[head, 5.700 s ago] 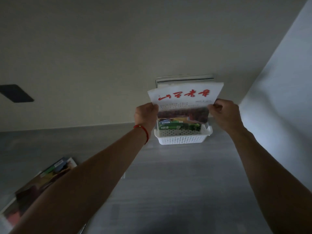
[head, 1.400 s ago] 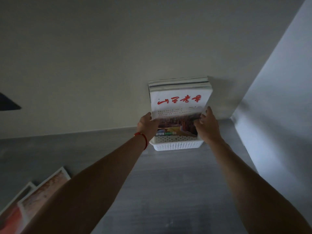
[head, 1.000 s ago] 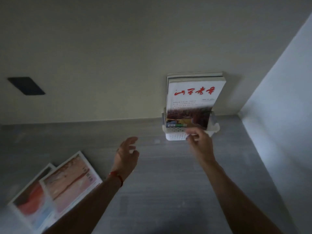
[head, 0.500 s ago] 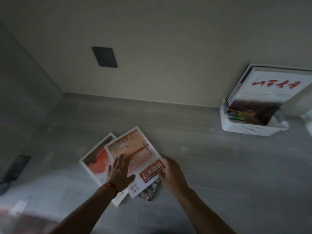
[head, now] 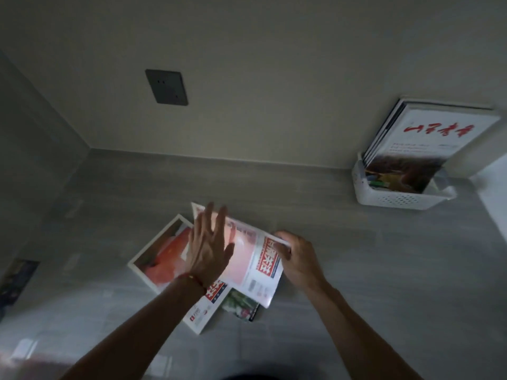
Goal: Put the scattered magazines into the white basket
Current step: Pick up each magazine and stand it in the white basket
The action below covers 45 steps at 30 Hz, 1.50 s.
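A loose pile of magazines lies on the grey floor (head: 384, 270), and both hands are at it. The top magazine (head: 247, 256), pale pink with a red title block, has its right edge lifted: the right hand (head: 299, 261) pinches that edge, fingers curled round it. The left hand (head: 208, 248) lies flat over the pile with fingers straight and spread, a red cord (head: 193, 279) at its wrist; whether the palm presses down or hovers just above cannot be told. Under the top magazine, to its left, a second magazine (head: 162, 253) with a red-orange cover sticks out, and a darker third magazine (head: 241, 308) shows at the pile's near corner.

The white basket (head: 395, 198) stands well apart from the pile, up to its right, against the wall (head: 274, 78). Several magazines already stand in it, leaning on the wall; the front one (head: 422, 144) is white with red script. Bare floor lies between pile and basket. A dark socket plate (head: 166, 87) sits on the wall above the pile.
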Motion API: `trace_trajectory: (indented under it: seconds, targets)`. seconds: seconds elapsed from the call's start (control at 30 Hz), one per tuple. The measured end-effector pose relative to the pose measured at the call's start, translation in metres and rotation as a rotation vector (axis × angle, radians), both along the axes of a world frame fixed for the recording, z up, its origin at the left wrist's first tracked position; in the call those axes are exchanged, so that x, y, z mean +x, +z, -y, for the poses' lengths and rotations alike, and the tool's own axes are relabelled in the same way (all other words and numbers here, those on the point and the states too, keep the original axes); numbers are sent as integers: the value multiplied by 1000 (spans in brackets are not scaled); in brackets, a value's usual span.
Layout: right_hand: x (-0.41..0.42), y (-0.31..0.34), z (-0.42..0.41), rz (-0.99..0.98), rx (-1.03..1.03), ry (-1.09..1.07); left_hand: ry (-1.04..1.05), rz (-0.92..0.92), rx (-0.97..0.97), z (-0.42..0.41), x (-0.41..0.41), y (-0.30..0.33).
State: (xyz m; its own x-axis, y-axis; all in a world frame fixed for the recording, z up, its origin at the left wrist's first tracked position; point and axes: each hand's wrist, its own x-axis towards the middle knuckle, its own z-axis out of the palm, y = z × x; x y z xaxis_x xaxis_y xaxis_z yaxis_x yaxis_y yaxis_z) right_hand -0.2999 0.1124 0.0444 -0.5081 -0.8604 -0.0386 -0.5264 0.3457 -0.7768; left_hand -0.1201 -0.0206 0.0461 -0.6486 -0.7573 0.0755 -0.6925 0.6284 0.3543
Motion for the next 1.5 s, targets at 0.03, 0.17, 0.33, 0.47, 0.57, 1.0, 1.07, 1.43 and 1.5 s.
trace_trajectory:
  seconds: [0.03,0.17,0.33,0.47,0.57,1.0,1.07,1.43,1.5]
  targets:
    - [-12,11,-4,2,-49,38,-83,-20,-103,2,-14,15]
    - [-64,50,-15,20,-177,56,-314,-29,-50,0,-64,54]
    - [-124,64,-56,10,-299,-287,-173,-395,193,-23,-108,70]
    - [-161,47,-98,421,-222,-413,-91,-608,430,-46,-150,77]
    - [-188,40,-117,360,-196,-265,-123,-712,650,-66,-191,81]
    - [-368,103,-149,60,-295,-217,-202,-820,807,-88,-355,122]
    - [-388,114,-146,-30,-330,-279,-159,-828,780,-87,-374,126]
    - [-444,79,-111,-265,-280,-343,224,-529,471,-57,-442,86]
    - [-443,60,-107,-241,-267,-352,278,-504,483,-56,-446,75]
